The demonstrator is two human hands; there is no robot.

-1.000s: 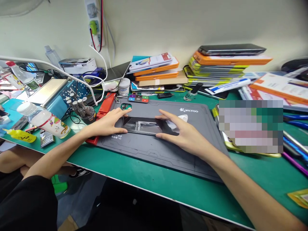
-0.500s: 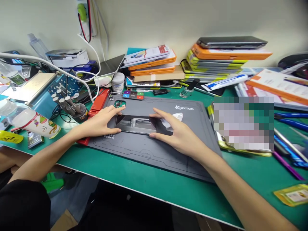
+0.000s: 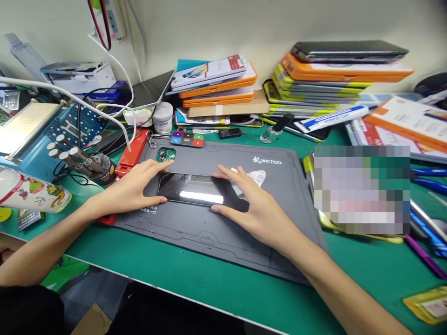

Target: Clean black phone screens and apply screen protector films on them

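Note:
A black smartphone (image 3: 195, 184) lies with its glossy screen up over the grey work mat (image 3: 209, 223), a bright light strip reflected in it. My left hand (image 3: 131, 188) grips its left end, thumb at the near edge and fingers at the far edge. At the other end my right hand (image 3: 260, 200) spans the phone the same way between thumb and fingers. A crumpled white tissue (image 3: 256, 177) lies behind my right hand. Close to my left fingers, small parts sit in a round-cornered tray (image 3: 165, 154) of the mat.
A red holder (image 3: 134, 153) runs along the mat's left side. A screwdriver stand (image 3: 101, 167) and a patterned bottle (image 3: 38, 190) are at left. Boxes (image 3: 216, 86) and a taller stack of cases (image 3: 324, 88) line the wall. Blue-handled tools (image 3: 431, 184) lie at right.
The camera view has shifted, moving the bench's left side farther left. Both hands keep their grip on the phone; its screen reflection has changed to a bright strip.

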